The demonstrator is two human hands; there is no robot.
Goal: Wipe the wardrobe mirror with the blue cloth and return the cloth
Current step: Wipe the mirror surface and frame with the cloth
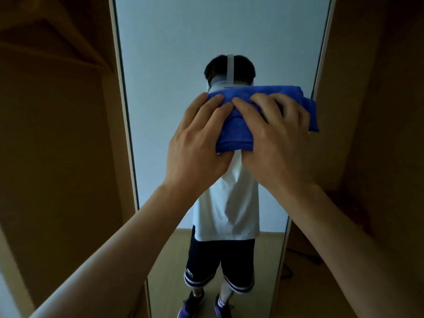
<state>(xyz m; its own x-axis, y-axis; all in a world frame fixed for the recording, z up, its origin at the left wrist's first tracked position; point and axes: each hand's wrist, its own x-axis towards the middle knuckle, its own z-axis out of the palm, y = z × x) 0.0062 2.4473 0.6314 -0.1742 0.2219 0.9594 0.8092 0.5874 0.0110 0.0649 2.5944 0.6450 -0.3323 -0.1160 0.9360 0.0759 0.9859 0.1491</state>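
Found blue cloth [298,106] folded into a thick pad and held flat against wardrobe mirror [183,42], about midway up the visible glass and towards its right edge. Right end of pad sticking out past the hands, close to the mirror's right frame.

Noted both hands on the pad, side by side, index fingers nearly touching.
- Left hand [197,143]: fingers [213,104] almost straight and slightly spread, lying flat over left half of cloth, pressing it to the glass. Thumb tucked near lower edge of pad; cannot tell whether under it.
- Right hand [275,138]: fingers bent, knuckles raised, tips dug into the fabric, clamped on right half of cloth. Thumb hidden.

Seen in the glass: reflection of a person in white T-shirt [229,203], dark shorts and purple shoes, standing on a wooden floor, with the cloth covering the face area.

Flanking the mirror: brown wardrobe panels [57,134], in dim light.
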